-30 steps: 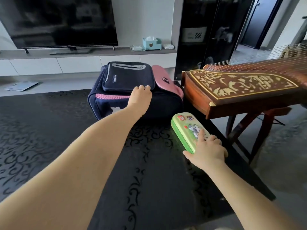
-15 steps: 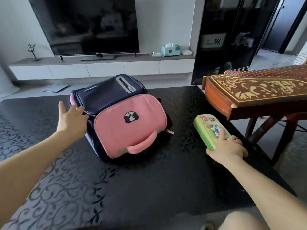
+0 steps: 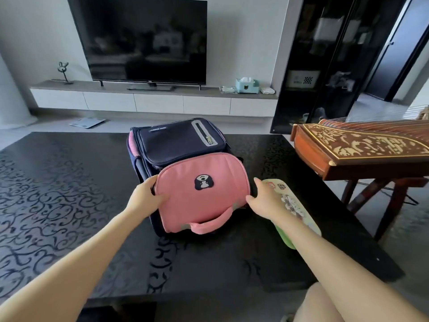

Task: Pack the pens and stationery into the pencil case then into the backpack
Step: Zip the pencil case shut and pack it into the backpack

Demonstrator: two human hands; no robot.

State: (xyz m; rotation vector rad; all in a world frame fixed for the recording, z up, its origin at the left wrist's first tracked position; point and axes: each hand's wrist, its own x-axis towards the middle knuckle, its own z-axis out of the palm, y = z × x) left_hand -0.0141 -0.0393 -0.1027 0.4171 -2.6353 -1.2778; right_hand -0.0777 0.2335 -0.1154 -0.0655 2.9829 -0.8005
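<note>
- Backpack, one only, navy, lies on the middle of the black patterned table with its pink flap turned toward the person. That probably puts the opening within reach of both arms.
- Left hand grips the flap's left edge, with the thumb laid on the pink face and the fingers curled behind the rim. It looks set to steady or lift the flap.
- Right hand is at the flap's right edge with fingers loosely extended and spread. The thumb tip meets the fabric, but it has no clear hold on anything yet.
- Pencil case, one, green with a printed lid, lies closed on the table just beside the backpack's right side and partly under the right forearm. It seems parked there so that both hands are free to open the bag.
- Loose pens or stationery: none in view, so I judge the case already filled and the bag stage begun.
- Pink carry handle, one, faces the person along the flap's near edge.
- Carved wooden zither, one, stands on its own legs off the table's right end, apart from the work.
</note>
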